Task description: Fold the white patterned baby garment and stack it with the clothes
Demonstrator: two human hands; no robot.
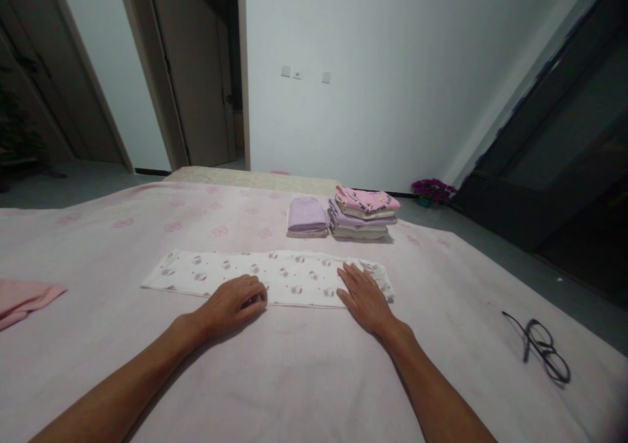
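Note:
White trousers [289,279] with a small brownish cartoon print lie lengthwise in a flat strip across the bed, a gathered waistband at their right end. On their lower edge, near the middle, rests my left hand [238,302], fingers loosely bent and the thumb apart from them. My right hand [363,296] lies flat beside the waistband, its fingers stretched over the cloth. Neither hand lifts any fabric. What lies under the left fingertips is hidden.
Beyond the trousers stand a small lilac folded pile [307,215] and a taller stack of folded clothes [364,212], pink on top. A pink cloth [27,299] lies at the left edge, black-framed glasses [542,351] at the right. All rest on a pink flowered bedsheet [304,377].

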